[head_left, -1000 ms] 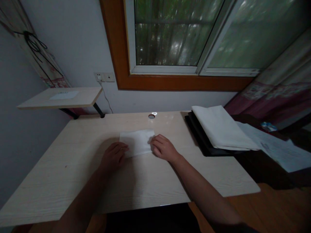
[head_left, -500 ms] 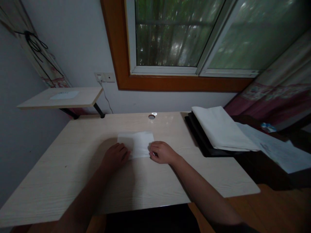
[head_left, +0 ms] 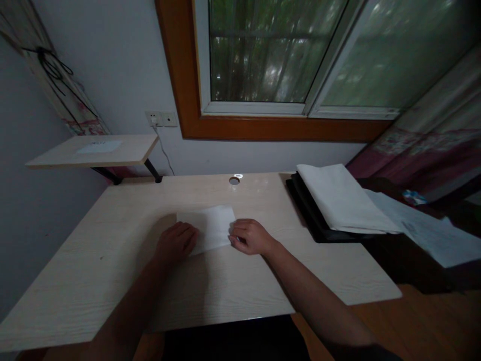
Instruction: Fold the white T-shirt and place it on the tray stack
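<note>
A small white sheet of paper [head_left: 214, 225] lies on the pale wooden desk, slightly turned, between my two hands. My left hand [head_left: 177, 241] is closed at the paper's left side, its fingers curled over that edge. At the opposite edge my right hand [head_left: 251, 236] pinches the lower right part, thumb and fingers together. The left fingertips are partly hidden in shadow.
On the desk's right side, white folded sheets [head_left: 341, 200] rest on black folders [head_left: 311, 215]. More paper [head_left: 424, 228] lies beyond them on a dark surface. A raised shelf [head_left: 131, 150] stands at the back left. A round cable hole [head_left: 234, 180] sits near the wall.
The paper has turned a little, its left side coming nearer to me. My left hand has shifted slightly left with it. The right hand has barely moved.
</note>
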Tool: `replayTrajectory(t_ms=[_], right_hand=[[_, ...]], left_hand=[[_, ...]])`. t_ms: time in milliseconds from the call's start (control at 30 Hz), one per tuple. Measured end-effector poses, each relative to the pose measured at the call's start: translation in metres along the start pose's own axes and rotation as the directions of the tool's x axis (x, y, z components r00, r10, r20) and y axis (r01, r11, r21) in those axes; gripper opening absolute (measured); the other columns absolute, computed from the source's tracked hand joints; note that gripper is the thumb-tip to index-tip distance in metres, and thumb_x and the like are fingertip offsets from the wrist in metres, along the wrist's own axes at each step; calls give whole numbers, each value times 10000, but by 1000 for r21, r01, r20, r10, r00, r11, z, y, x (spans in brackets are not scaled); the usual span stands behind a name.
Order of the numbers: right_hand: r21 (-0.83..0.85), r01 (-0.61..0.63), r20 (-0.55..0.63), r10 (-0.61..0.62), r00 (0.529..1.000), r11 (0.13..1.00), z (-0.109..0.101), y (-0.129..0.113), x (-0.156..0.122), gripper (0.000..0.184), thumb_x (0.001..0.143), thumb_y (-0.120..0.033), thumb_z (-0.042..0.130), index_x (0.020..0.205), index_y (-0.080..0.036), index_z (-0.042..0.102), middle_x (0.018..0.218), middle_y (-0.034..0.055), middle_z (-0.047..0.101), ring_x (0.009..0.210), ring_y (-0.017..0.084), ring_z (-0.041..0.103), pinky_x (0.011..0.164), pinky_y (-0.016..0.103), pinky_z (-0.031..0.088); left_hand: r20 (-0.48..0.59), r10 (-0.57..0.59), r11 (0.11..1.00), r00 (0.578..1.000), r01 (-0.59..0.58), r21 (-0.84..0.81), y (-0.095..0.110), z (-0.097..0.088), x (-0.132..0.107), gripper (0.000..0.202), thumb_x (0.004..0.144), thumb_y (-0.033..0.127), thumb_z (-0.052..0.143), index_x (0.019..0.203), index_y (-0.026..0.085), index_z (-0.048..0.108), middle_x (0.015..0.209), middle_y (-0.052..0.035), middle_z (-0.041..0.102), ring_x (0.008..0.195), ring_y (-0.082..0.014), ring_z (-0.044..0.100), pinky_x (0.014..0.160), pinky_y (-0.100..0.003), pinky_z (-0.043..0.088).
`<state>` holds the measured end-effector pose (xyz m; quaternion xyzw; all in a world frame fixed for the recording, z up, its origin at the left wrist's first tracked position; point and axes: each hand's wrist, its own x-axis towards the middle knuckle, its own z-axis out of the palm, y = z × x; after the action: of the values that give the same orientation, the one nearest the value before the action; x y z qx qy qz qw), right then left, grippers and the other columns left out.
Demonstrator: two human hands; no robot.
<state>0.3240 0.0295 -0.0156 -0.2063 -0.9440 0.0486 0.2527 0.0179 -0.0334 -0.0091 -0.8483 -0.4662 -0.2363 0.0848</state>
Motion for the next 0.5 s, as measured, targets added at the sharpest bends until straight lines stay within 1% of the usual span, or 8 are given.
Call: replayTrajectory(t_ms=[33, 100, 200, 267, 333, 433, 500], right_hand=[[-4, 3, -14, -3, 1000, 1000, -1, 0, 0, 242, 949, -250, 526, 710, -218, 549, 697, 25, 543, 682, 180, 510, 693, 312, 405], [-13, 5, -45, -5, 999, 1000, -2, 0, 1, 237, 955, -254, 525, 725, -218, 566, 707, 29, 543, 696, 185, 511, 702, 319, 410], [-27, -9, -82, 6, 997, 1000, -1, 0, 2, 208, 965, -257, 523, 781, -214, 610, 755, 47, 572, 753, 202, 528, 734, 339, 422], [-32, -23, -94, 20, 995, 999, 0, 1, 2, 195, 970, -258, 525, 817, -211, 636, 787, 58, 593, 789, 212, 538, 756, 354, 429], [-29, -37, -102, 34, 994, 999, 2, 2, 3, 190, 975, -262, 531, 844, -209, 658, 803, 66, 608, 809, 218, 545, 769, 366, 437], [-10, -73, -112, 72, 991, 997, 2, 1, 8, 194, 990, -266, 530, 910, -203, 696, 839, 81, 640, 850, 230, 569, 798, 384, 465], [20, -106, -109, 108, 988, 994, 1, -2, 17, 213, 1009, -257, 510, 1028, -203, 715, 929, 94, 679, 932, 241, 597, 859, 405, 489]], left_hand=[[-7, -1, 1000, 1000, 1, -18, -2, 1, 0, 253, 1003, 269, 479, 1072, 190, 710, 1070, -88, 738, 974, -208, 678, 923, -380, 537], [-10, -25, 1000, 1000, 25, -18, -8, 6, 0, 313, 1010, 286, 476, 1245, 206, 667, 1278, -93, 691, 1187, -238, 632, 1072, -439, 485], [25, -109, 993, 994, 108, 40, -18, 17, -4, 422, 1025, 345, 448, 1394, 190, 582, 1461, -104, 580, 1405, -285, 481, 1180, -514, 391], [63, -167, 984, 984, 163, 70, -22, 24, -7, 476, 1033, 381, 424, 1441, 164, 538, 1525, -114, 514, 1466, -295, 402, 1202, -524, 362], [93, -195, 979, 976, 188, 81, -25, 29, -10, 505, 1038, 404, 404, 1464, 155, 513, 1561, -111, 468, 1495, -293, 353, 1218, -520, 340], [109, -215, 975, 971, 208, 76, -27, 32, -12, 522, 1043, 416, 380, 1486, 160, 486, 1585, -109, 433, 1510, -283, 326, 1228, -515, 322], [106, -221, 974, 970, 214, 67, -27, 33, -12, 524, 1045, 417, 370, 1495, 169, 473, 1593, -110, 421, 1513, -280, 320, 1226, -517, 323]])
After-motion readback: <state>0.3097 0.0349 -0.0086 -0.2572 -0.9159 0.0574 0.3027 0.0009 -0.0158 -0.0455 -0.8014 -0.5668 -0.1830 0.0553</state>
